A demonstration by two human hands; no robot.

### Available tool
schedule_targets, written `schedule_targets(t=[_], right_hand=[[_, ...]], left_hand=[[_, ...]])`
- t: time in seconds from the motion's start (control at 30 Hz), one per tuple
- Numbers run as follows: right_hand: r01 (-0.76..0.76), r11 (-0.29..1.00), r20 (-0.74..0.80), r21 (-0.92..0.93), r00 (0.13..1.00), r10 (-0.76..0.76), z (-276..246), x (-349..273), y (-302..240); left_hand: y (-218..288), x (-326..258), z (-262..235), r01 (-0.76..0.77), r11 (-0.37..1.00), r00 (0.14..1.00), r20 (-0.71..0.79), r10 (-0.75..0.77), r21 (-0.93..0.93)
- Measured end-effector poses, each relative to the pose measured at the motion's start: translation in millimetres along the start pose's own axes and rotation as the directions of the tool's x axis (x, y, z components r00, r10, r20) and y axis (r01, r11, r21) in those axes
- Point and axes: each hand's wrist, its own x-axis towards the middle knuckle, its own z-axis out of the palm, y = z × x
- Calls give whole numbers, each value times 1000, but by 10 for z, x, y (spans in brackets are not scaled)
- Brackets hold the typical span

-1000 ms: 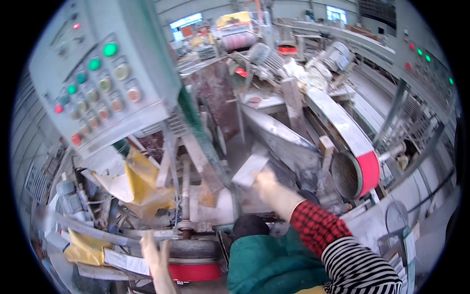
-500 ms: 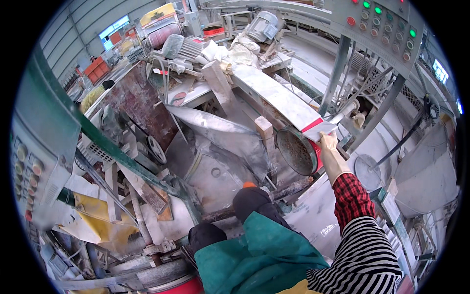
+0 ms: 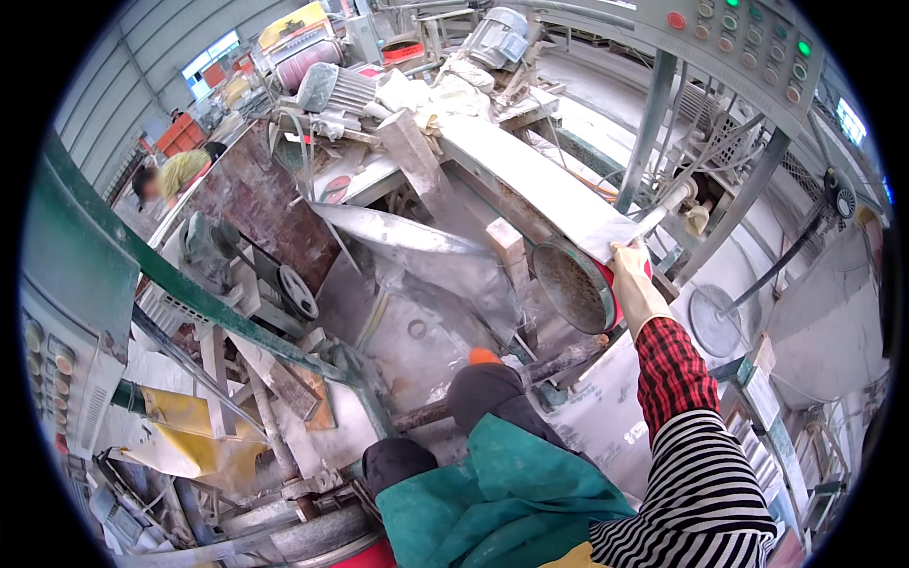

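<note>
A flat white tile (image 3: 607,238) is laid at the near end of the white belt (image 3: 530,178), its edge clamped in the right hand (image 3: 634,270); the left hand's state cannot be told. Below, a round drum (image 3: 572,289) is seen, with a wooden post (image 3: 507,242) beside it and a motor (image 3: 497,40) beyond.

On the near end of the upper belt (image 3: 521,170), a slab piece (image 3: 604,234), with the right hand (image 3: 634,265) at its near edge. Below that end, a drum (image 3: 573,289); just left of the drum, a wooden post (image 3: 507,242), then a metal chute (image 3: 412,232). By the belt's far end, cloths (image 3: 464,83), with a motor (image 3: 498,40) behind. Right of the belt, a control panel (image 3: 734,59); farther right, a fan (image 3: 840,201). Left of the chute, a pulley (image 3: 298,290); nearer and farther left, another control panel (image 3: 71,360). At far left behind, a co-worker (image 3: 185,170).
</note>
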Motion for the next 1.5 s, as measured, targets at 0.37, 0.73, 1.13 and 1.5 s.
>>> schedule_targets(t=[0.37, 0.73, 1.13, 1.5], right_hand=[[708, -336, 776, -621, 615, -139, 65, -251, -567], [491, 500, 543, -714, 839, -48, 529, -163, -247], [94, 983, 931, -155, 346, 114, 2480, -2477, -83], [458, 800, 917, -387, 104, 384, 2270, -3066, 218]], left_hand=[[-67, -134, 80, 149, 974, 988, -24, -155, -173], [252, 118, -312, 271, 956, 954, -101, -282, -109], [-27, 426, -363, 292, 953, 941, 200, -272, -78], [126, 326, -271, 244, 966, 969, 54, -241, -83]])
